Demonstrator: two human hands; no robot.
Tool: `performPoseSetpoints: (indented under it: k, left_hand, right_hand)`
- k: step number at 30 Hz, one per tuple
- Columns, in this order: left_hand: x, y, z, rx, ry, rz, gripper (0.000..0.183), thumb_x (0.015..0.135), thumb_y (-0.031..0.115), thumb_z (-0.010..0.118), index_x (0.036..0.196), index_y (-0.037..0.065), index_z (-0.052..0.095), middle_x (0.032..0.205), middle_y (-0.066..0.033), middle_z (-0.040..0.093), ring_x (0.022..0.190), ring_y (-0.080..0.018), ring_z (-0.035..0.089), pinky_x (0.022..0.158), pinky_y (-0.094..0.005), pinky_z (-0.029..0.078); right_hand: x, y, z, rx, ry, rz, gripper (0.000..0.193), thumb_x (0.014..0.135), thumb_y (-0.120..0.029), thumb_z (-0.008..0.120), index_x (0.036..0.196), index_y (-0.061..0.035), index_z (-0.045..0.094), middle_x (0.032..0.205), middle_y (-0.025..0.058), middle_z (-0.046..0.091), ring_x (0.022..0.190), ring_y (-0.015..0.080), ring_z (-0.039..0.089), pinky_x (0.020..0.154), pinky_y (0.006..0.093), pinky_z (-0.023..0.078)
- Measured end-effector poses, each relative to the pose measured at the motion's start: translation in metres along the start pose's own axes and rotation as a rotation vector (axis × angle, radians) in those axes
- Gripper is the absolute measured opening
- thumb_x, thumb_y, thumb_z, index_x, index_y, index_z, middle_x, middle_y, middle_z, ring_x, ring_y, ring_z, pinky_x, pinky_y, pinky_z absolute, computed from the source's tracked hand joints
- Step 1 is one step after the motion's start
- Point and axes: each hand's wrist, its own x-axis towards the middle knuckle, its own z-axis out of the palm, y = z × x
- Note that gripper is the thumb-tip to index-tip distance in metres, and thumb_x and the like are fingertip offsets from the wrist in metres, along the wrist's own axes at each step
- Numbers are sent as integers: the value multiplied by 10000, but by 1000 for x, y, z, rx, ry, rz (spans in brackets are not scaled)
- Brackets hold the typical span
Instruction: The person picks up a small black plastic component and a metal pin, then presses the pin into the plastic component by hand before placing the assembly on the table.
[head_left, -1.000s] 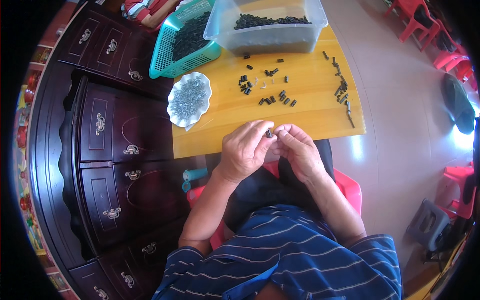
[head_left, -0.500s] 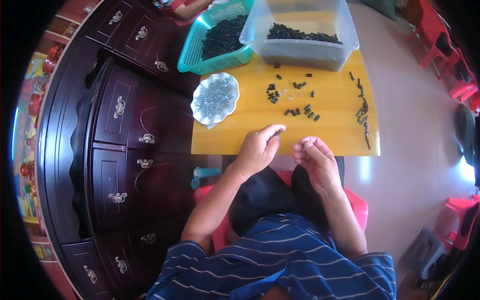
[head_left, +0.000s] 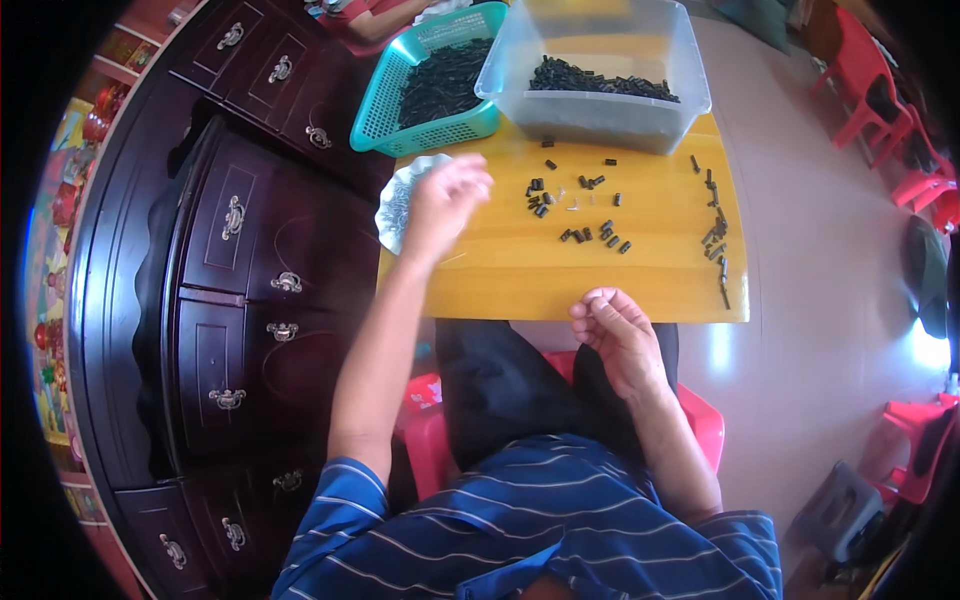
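Note:
Up and forward over the right edge of a white scalloped plate [head_left: 396, 187] reaches my left hand [head_left: 446, 203]. Its fingers are smeared by motion, so I cannot make out whether they hold anything. The plate, heaped with small silvery metal pieces, is partly covered by that hand. At the table's near edge my right hand [head_left: 620, 335] stays closed in a pinch, thumb against fingers. Whatever it grips is too small to name. Short black cylindrical pieces [head_left: 607, 232] lie scattered mid-table, with a few tiny silvery bits [head_left: 573, 208] among them.
A teal basket [head_left: 368, 125] of black pieces and a clear plastic bin [head_left: 625, 122] with more stand at the far side. Longer black pieces [head_left: 718, 225] line the yellow table's [head_left: 500, 285] right edge. A dark drawer cabinet [head_left: 215, 270] borders the left. Another person's arm [head_left: 385, 20] shows beyond.
My left hand has moved forward and left from the near table edge to the plate. The dark piece seen at its fingertips is no longer visible. My right hand keeps its pinch, nearly still.

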Motion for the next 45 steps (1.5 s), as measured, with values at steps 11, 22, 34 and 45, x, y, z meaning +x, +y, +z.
performPoseSetpoints:
  k: [11,22,34,45]
  left_hand:
    - [-55,-23,99,300,-41,176,270,858,67,769,1124,50,728,925,-71,692,680,-165,651,640,-317,536]
    - [-48,-28,106,559,24,286,154,884,143,732,1013,65,702,899,-119,698,809,-328,697,701,-429,556]
    - [-103,29,97,172,-179,310,139,855,-52,745,974,4,702,851,-104,733,735,-181,732,660,-299,581]
    - [-62,-3,93,6,-125,148,201,908,68,763,1097,11,727,877,-67,734,763,-128,706,686,-287,566]
  right_hand:
    - [-1,1,-1,-11,3,25,118,1054,-196,606,1089,-91,645,1001,54,717,868,125,668,842,283,532]
    - [-1,0,1,-16,-2,7,132,1074,-185,577,1105,-84,657,1003,40,732,844,87,658,786,233,517]
    - [0,4,4,-56,106,-85,179,1045,-186,641,1177,-75,596,1001,22,698,850,100,661,802,252,531]
    - [2,5,-1,-74,91,-90,140,1050,-224,638,1082,-90,612,958,30,703,811,91,649,783,252,517]
